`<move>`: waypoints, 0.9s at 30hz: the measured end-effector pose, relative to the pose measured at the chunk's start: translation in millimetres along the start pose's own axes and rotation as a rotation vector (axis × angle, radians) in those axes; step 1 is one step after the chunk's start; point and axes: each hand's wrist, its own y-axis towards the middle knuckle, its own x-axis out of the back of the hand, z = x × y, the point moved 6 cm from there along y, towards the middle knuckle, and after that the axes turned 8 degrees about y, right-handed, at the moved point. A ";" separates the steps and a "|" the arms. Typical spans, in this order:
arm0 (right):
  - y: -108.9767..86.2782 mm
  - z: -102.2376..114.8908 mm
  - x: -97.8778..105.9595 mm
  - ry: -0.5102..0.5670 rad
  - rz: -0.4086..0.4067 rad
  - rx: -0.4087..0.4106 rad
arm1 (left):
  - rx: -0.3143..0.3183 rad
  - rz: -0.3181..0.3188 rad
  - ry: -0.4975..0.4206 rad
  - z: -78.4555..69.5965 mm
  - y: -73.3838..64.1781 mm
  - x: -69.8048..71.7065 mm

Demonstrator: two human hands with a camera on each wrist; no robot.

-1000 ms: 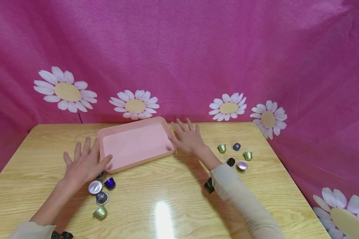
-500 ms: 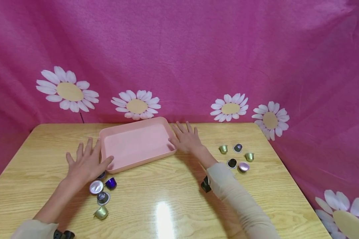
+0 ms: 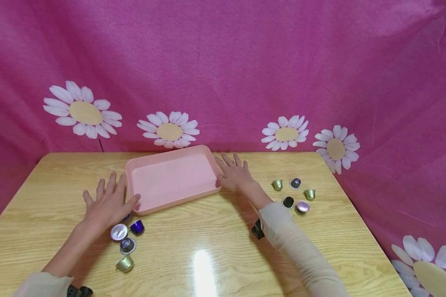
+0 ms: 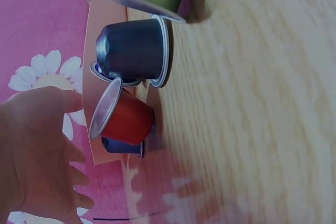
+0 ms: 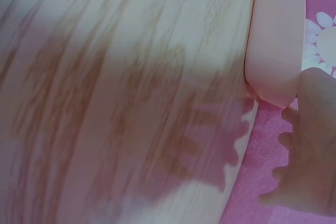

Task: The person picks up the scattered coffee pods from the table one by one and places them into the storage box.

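Observation:
A shallow pink tray (image 3: 174, 200) lies slightly askew at the back of the wooden table. My left hand (image 3: 105, 204) is by its left end, fingers straight and spread, the thumb over the front left corner. At the tray's right end is my right hand (image 3: 235, 175), fingers also spread, its thumb at the rim. Neither hand grips anything. Coffee capsules lie below my left hand: a blue one (image 3: 137, 227), a dark one (image 3: 127, 246), a gold-green one (image 3: 125, 263), and one (image 3: 119, 232) whose red side (image 4: 128, 119) shows in the left wrist view. Another is partly hidden by the hand.
More coffee capsules lie right of my right arm: two gold-green ones (image 3: 277, 185), a black one (image 3: 288, 202), a purple-lidded one (image 3: 302, 207) and a dark one (image 3: 295, 183). A pink flowered cloth (image 3: 223, 74) hangs behind the table (image 3: 193, 255).
The tray has shifted slightly to the right, and my right hand a little the same way. My left hand stays nearly in place with its fingers spread. The capsules have not moved on the table.

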 end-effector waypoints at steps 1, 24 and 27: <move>-0.4 -0.1 -0.1 -0.004 0.008 -0.002 | 0.001 0.003 -0.005 -0.6 0.3 -0.2; 1.2 -4.5 -3.4 0.025 0.056 0.003 | 0.003 0.039 0.002 0.9 3.0 -11.3; 0.8 -4.9 -4.8 0.021 0.067 -0.005 | -0.003 0.044 0.004 1.2 3.2 -11.2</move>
